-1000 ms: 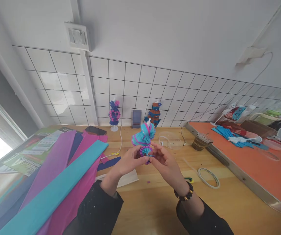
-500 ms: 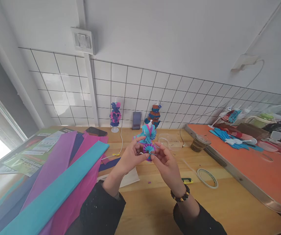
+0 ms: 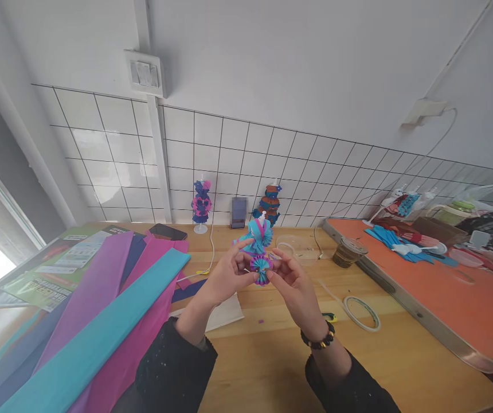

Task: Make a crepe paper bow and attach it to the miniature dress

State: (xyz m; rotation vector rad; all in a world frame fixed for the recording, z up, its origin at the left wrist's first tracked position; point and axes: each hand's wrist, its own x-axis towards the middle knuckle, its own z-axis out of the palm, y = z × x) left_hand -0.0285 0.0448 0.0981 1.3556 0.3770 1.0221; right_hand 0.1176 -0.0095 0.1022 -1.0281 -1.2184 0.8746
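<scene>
Between my hands is a small round pleated paper rosette (image 3: 261, 269), turquoise with a purple rim. My left hand (image 3: 228, 275) pinches its left side between thumb and fingers. On the right side, my right hand (image 3: 294, 287), below which a dark beaded bracelet circles the wrist, grips the edge the same way. Right behind the rosette stands a small mannequin (image 3: 261, 232) dressed in turquoise pleated paper with a pink band. Its lower part is hidden by my hands and the rosette.
Turquoise, pink and purple paper sheets (image 3: 113, 321) spread over the left. Two dressed figures (image 3: 202, 202) (image 3: 270, 203) and a phone (image 3: 238, 212) stand by the wall. A tape roll (image 3: 362, 313), cutter (image 3: 329, 317) and brown cup (image 3: 349, 252) lie right, beside an orange surface (image 3: 422, 292).
The pleated paper, earlier a fan narrowing at the bottom, is now spread into a nearly full circle. Both hands keep hold of it, and the view has shifted slightly.
</scene>
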